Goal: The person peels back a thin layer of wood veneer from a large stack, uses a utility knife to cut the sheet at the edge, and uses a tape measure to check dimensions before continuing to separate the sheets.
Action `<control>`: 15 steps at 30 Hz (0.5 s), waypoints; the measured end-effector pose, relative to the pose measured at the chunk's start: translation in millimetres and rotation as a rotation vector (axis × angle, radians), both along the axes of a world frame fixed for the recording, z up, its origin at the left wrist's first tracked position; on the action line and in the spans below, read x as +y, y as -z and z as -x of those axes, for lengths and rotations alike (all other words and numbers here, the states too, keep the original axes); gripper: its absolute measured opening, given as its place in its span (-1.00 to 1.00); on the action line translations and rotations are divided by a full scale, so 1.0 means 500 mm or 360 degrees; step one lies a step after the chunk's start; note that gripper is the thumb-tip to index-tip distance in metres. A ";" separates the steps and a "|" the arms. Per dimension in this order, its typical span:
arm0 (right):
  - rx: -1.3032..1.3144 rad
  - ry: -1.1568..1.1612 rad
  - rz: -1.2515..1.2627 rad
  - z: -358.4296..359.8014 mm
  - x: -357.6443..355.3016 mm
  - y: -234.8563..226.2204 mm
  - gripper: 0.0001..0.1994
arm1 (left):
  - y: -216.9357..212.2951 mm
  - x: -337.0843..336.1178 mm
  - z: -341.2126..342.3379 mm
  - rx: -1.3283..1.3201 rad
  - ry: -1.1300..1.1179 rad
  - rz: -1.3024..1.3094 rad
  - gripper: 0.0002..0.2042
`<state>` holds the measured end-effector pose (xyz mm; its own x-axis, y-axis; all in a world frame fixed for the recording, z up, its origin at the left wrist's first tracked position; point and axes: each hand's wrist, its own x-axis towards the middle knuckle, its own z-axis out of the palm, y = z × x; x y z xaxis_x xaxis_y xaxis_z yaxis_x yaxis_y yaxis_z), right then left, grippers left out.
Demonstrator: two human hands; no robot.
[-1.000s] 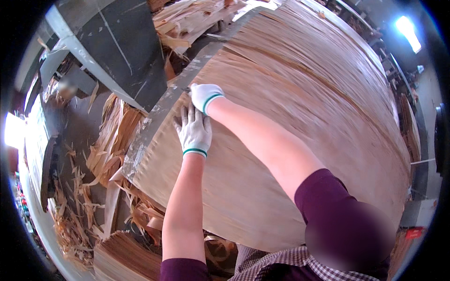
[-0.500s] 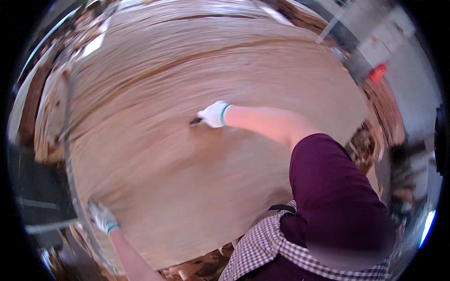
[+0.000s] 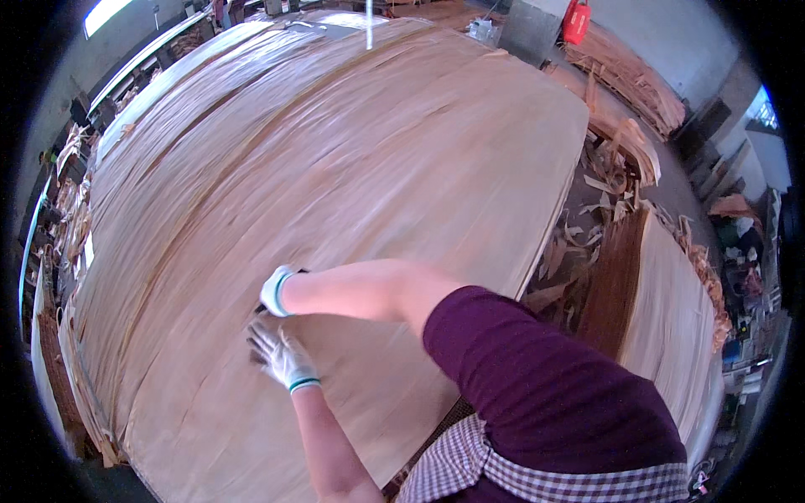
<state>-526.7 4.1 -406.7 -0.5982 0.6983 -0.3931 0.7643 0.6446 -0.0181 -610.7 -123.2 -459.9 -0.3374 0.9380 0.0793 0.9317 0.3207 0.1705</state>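
A broad, pale wood veneer sheet (image 3: 402,193) with streaky grain spreads out beneath both my hands. My right hand (image 3: 277,291), in a white glove with a green cuff edge, is closed low over it. Dark bits of a small handheld tool show at both sides of that fist; its kind is too hidden to tell. Just nearer to me, my left hand (image 3: 285,356) lies on the veneer in a matching glove with greyish fingertips. Its fingers are spread, and it holds nothing. The two hands nearly touch.
To the right stands another stack of veneer (image 3: 671,318), with torn veneer scraps (image 3: 616,172) between it and the large sheet. More veneer (image 3: 625,75) lies along the wall below a red object (image 3: 576,23). Ragged veneer edges (image 3: 71,210) line the left side.
My left hand has come from the sheet's left edge to beside my right hand. My right hand, still closed on the dark tool, has drawn nearer to me. The view has turned.
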 end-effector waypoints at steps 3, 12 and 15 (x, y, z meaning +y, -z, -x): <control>0.0043 -0.0175 0.0020 -0.137 0.061 -0.017 -0.71 | 0.012 0.001 -0.021 0.0319 -0.0071 0.0259 -0.48; -0.0316 0.0380 0.0097 -0.999 0.282 -0.080 -0.67 | -0.017 0.009 -0.053 0.0210 -0.0222 0.0354 -0.49; -0.0299 0.0490 0.0018 -1.115 0.297 -0.063 -0.68 | 0.059 -0.006 0.024 -0.0046 -0.0314 0.0084 -0.49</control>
